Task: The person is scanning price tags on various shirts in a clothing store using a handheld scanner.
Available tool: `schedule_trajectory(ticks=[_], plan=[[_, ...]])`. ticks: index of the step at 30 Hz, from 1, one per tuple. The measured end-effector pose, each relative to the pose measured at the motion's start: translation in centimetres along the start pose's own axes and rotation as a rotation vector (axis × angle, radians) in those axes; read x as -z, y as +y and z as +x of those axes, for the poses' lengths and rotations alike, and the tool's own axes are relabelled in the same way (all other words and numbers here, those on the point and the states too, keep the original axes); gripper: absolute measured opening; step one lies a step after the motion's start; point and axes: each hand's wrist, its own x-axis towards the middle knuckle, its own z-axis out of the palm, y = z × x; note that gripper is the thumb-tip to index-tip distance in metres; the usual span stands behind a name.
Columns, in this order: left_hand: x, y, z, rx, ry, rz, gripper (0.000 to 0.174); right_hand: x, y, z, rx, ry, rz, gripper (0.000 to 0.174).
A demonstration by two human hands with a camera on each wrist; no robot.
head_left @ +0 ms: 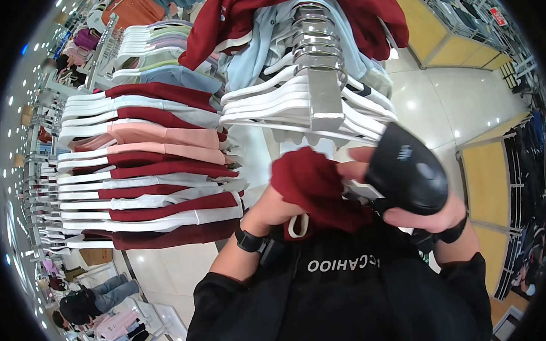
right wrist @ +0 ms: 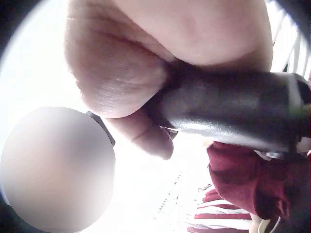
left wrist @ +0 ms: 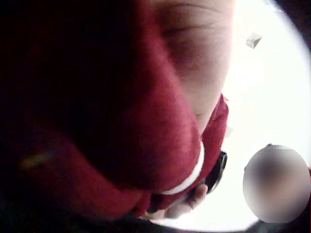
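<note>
My left hand [head_left: 273, 203] grips a bunched dark red knit garment [head_left: 312, 181] in front of my chest. Cream-white trim [left wrist: 187, 178] runs along an edge of the cloth in the left wrist view. At the garment's right side, my right hand [head_left: 428, 216] holds a black hand-held device [head_left: 408, 172] with a rounded casing, pale lettering and a round spot on top. In the right wrist view, palm and thumb wrap round its thick cylindrical body [right wrist: 228, 109]. The fingers of the right hand reach toward the cloth, partly hidden behind the device.
Straight ahead, white hangers [head_left: 270, 101] hang on a metal rack arm [head_left: 326, 102], with a dark red garment [head_left: 363, 5] draped over the top. A long row of red, pink and grey clothes [head_left: 163, 138] hangs at left. Yellow-panelled shelving [head_left: 483, 175] stands right; a person [head_left: 97, 300] is lower left.
</note>
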Motion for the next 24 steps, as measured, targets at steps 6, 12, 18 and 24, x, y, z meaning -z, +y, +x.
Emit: schedule_trajectory(ticks=[6,12,18,24], plan=[[1.4,-1.9,-2.4,0.115,0.134,-0.461,0.023,2.1,-1.8,-2.0,-0.098,-0.013,0.106,0.054],[2.3,-4.8,-0.8,-0.159,0.068,-0.884,0.022,3.8,-1.2,-2.5,-0.132,-0.205,-0.513,0.047],[5.1,-4.5,-0.2,-0.256,-0.101,-0.656,0.026,7.3,-2.7,0.3,-0.255,-0.628,-0.562,0.041],[6.0,-1.8,0.6,-0.151,-0.154,-0.560,0.027,6.5,-3.5,2.9,-0.449,-0.767,-0.703,0.032]])
